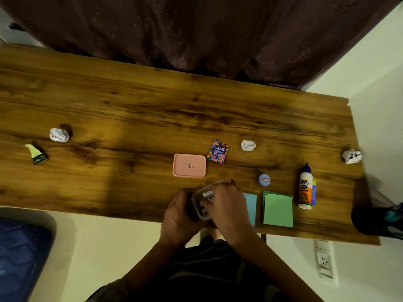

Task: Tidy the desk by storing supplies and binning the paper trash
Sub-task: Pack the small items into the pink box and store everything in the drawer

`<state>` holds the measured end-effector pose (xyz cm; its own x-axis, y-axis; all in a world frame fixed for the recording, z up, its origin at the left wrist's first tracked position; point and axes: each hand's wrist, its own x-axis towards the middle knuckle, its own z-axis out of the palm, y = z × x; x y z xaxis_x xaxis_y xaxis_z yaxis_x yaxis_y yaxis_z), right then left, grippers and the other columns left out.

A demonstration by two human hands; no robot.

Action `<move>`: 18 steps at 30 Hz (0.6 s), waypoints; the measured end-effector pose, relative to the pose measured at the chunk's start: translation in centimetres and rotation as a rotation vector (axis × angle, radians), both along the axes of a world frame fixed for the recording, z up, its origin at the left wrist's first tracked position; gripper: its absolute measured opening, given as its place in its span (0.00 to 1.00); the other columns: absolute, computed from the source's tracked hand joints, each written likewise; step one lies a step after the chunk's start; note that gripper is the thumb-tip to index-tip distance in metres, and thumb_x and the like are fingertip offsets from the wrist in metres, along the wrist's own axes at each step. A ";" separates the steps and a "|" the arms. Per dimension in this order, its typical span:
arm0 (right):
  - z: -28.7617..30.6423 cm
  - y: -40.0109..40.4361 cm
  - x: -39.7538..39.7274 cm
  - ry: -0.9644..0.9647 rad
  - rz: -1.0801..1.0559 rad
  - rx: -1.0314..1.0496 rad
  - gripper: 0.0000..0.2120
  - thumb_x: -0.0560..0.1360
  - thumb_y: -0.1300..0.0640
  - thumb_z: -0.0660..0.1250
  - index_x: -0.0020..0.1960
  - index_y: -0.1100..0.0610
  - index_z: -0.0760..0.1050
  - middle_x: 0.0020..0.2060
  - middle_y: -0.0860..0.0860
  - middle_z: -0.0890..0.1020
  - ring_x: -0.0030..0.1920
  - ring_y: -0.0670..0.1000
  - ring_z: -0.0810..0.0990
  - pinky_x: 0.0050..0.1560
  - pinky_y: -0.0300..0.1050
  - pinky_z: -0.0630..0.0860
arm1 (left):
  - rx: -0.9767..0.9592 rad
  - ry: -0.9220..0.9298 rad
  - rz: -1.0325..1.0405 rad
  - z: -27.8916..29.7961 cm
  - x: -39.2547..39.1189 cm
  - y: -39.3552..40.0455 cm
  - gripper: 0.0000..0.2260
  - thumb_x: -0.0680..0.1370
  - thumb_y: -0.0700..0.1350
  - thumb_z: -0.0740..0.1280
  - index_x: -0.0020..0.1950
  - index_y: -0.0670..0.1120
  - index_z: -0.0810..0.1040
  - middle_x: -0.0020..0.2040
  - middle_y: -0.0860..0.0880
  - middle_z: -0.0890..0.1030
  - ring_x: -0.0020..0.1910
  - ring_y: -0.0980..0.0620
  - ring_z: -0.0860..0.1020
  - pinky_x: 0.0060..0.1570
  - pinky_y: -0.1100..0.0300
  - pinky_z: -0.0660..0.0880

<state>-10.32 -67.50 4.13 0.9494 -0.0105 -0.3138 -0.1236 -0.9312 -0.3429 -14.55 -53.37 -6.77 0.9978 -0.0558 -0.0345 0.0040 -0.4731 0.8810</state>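
Two hands work the clear box (201, 205) at the desk's (130, 110) 6 o'clock edge: left hand (177, 216) curled round it as a brace, right hand (226, 203) pinching supplies inside, lid (189, 165) parked at 12 o'clock, apparently for access.

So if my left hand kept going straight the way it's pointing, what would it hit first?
Probably the pink lid. Your left hand holds the clear box and points up the desk; the lid lies just beyond, though depth is hard to judge.
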 end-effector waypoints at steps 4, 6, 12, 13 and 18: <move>-0.7 -0.1 -0.2 -0.002 0.032 -0.007 0.16 0.77 0.43 0.69 0.61 0.50 0.80 0.57 0.47 0.83 0.57 0.48 0.81 0.60 0.41 0.76 | -0.002 0.005 0.014 0.4 0.0 -0.1 0.38 0.63 0.71 0.77 0.61 0.45 0.77 0.53 0.52 0.84 0.50 0.54 0.83 0.47 0.71 0.76; -0.8 -0.5 -0.4 -0.033 0.027 0.010 0.15 0.77 0.43 0.69 0.60 0.49 0.80 0.55 0.46 0.84 0.55 0.46 0.82 0.58 0.40 0.77 | 0.019 -0.008 0.010 0.2 0.0 -0.1 0.38 0.63 0.69 0.78 0.61 0.44 0.77 0.53 0.51 0.84 0.50 0.53 0.83 0.45 0.64 0.80; 0.4 -3.5 -0.3 -0.185 -0.053 0.088 0.08 0.76 0.49 0.72 0.50 0.52 0.83 0.45 0.49 0.86 0.43 0.49 0.84 0.44 0.41 0.79 | 0.051 0.012 0.009 -0.2 0.0 0.2 0.37 0.64 0.64 0.79 0.65 0.44 0.75 0.57 0.51 0.83 0.54 0.52 0.83 0.48 0.52 0.84; 0.5 -4.2 -0.2 -0.208 -0.078 0.100 0.07 0.76 0.49 0.73 0.49 0.52 0.83 0.43 0.50 0.86 0.41 0.50 0.84 0.43 0.44 0.81 | 0.046 0.024 0.006 -0.1 0.0 0.2 0.37 0.64 0.64 0.79 0.65 0.45 0.75 0.58 0.52 0.82 0.56 0.53 0.83 0.49 0.52 0.84; -0.4 -8.4 0.5 -0.304 -0.178 0.060 0.04 0.75 0.52 0.74 0.47 0.52 0.84 0.40 0.51 0.86 0.37 0.52 0.84 0.38 0.48 0.81 | -0.011 0.078 0.000 0.3 0.1 0.0 0.35 0.66 0.63 0.78 0.67 0.50 0.74 0.60 0.56 0.81 0.59 0.60 0.81 0.53 0.59 0.83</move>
